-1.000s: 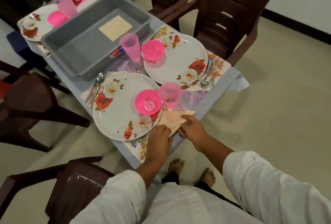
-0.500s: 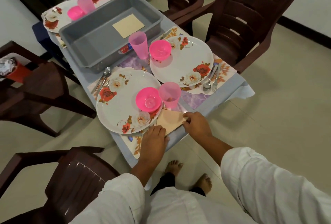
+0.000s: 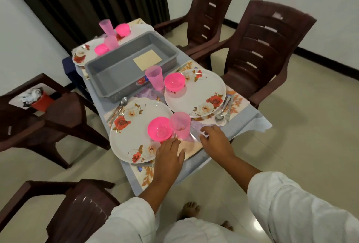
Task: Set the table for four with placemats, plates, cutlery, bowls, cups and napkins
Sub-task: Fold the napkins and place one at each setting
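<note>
**Napkin laid at the near place, a light cup close to both hands**

From the head view, the person leans over the near corner of the table point(image 3: 250, 121). The left hand point(image 3: 168, 156) lies flat with straight fingers, pressing on the beige napkin point(image 3: 192, 148). The napkin sits just beside the near plate point(image 3: 132, 132), close to the table's edge. The right hand point(image 3: 217, 141) hangs over the napkin's other end, fingers loosely bent and spread, holding nothing. Whether it touches the cloth I cannot tell.

The risk, as I judge it, is the near cup point(image 3: 180, 125), which stands just beside the near bowl point(image 3: 160, 131) and just beyond both hands. It looks like light plastic, so a careless lift of either hand could tip it. The napkin could also be dragged off the edge by a sleeve point(image 3: 291, 203).

The count:
- **Cups and bowls:** four pink cups and four pink bowls.
- **Plates:** three flowered plates plainly, and a white rim behind the far cups point(image 3: 105, 26) that may be a fourth.
- **Napkins:** two, this one and a spare napkin point(image 3: 147, 60) in the grey tub point(image 3: 120, 71).
- **Cutlery:** a spoon point(image 3: 220, 116) and a fork point(image 3: 227, 114) beside the second plate point(image 3: 196, 96), and a second spoon point(image 3: 122, 102) with another piece left of the near plate.
- **Chairs:** four brown chairs point(image 3: 268, 54).
</note>
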